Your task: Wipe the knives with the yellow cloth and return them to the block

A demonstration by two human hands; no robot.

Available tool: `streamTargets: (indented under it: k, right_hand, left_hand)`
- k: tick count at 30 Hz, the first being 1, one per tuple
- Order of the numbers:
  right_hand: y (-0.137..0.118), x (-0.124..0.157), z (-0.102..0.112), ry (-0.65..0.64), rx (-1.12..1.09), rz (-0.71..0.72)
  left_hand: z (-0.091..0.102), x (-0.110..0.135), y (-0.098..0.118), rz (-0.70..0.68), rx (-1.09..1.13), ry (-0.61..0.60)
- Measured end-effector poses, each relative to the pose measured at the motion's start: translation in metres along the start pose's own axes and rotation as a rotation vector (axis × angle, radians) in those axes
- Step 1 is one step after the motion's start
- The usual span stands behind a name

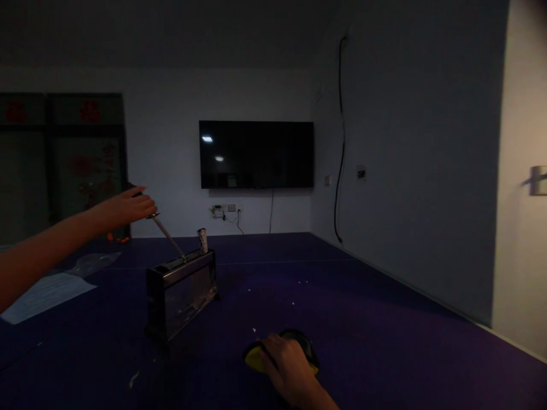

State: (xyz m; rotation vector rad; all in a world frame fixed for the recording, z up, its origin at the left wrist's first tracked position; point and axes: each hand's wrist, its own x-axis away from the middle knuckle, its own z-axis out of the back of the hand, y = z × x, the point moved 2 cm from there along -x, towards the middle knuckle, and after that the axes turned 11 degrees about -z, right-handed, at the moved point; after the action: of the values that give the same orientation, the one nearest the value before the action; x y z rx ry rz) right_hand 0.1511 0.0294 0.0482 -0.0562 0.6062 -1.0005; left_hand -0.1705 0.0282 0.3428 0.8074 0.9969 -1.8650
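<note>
My left hand point(135, 206) is closed around the dark handle of a slim metal rod point(168, 234), like a sharpening steel. The rod slants down, its lower end at the top of a black knife-block-like holder point(156, 302) with see-through sides. A short, pale, speckled handle point(202, 241) sticks up from the holder's far end. Low in the middle, my right hand point(288, 361) is closed on a yellow and black cloth-like piece point(255, 360). Its fingers hide much of it, and the dimness blurs its details.
A purple tabletop point(363, 319) carries small white scraps point(293, 303). Printed paper point(51, 293) and a clear plastic bag point(94, 263) lie at left, with small orange things point(122, 240) farther back. A television point(256, 155) hangs on the far wall; a black cable point(341, 171) runs down the right wall.
</note>
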Motion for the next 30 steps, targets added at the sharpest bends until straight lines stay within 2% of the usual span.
streamTargets:
  k: [1, 3, 8, 11, 14, 23, 30]
  right_hand:
    - [0.000, 0.000, 0.000, 0.004, 0.002, 0.001]
    - [0.000, -0.001, 0.000, 0.011, 0.015, 0.010]
    - [-0.002, -0.001, 0.000, 0.019, 0.055, 0.024]
    - [-0.005, -0.001, 0.003, 0.020, 0.050, 0.038]
    - [-0.009, -0.001, 0.006, 0.009, 0.071, 0.052]
    - [-0.022, -0.003, 0.010, -0.017, 0.225, 0.145]
    - [-0.024, -0.002, 0.013, -0.027, 0.209, 0.132]
  left_hand:
    - [-0.007, -0.008, 0.006, -0.089, -0.024, -0.086]
    - [-0.020, -0.020, 0.009, -0.190, -0.040, -0.178]
    - [-0.053, -0.038, -0.007, -0.423, -0.056, -0.353]
    - [-0.076, -0.036, -0.015, -0.607, -0.084, -0.481]
    - [-0.098, -0.023, -0.014, -0.712, -0.131, -0.536]
    - [-0.139, 0.030, -0.007, -0.793, -0.245, -0.571]
    - [-0.148, 0.042, -0.009, -0.797, -0.284, -0.571]
